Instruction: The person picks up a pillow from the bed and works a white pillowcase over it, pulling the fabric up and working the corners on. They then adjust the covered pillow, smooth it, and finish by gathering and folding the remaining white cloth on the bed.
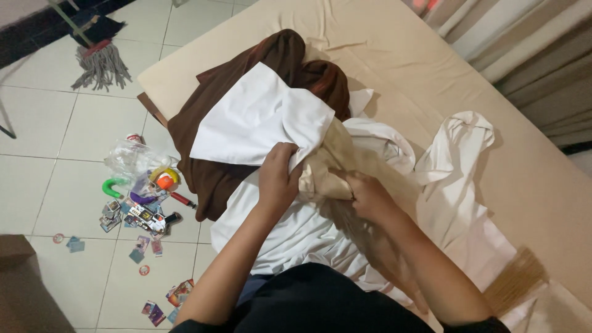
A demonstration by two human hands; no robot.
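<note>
Our left hand (277, 179) is closed on the lower corner of a white cloth (259, 117), pinching it together with the top of a beige garment (330, 163). Our right hand (370, 194) is closed too, bunching the same beige fabric just beside the left, so the two fists nearly touch. The beige piece sits at the middle of the bed (431, 68), on top of a spread of white sheeting (308, 234) that runs down towards our body.

We judge this fabric light, limp and a little slick: it folds into soft creases and would sag wherever it is not held. A hem or a corner looks the best place to grip, since a fistful of the middle only crumples.

Behind the white cloth lies a heap of dark brown cloth (246, 68). A twisted white garment (456, 154) lies to the right. On the tiled floor (80, 123) to the left are scattered toys and cards (139, 203) and a mop (102, 61).
</note>
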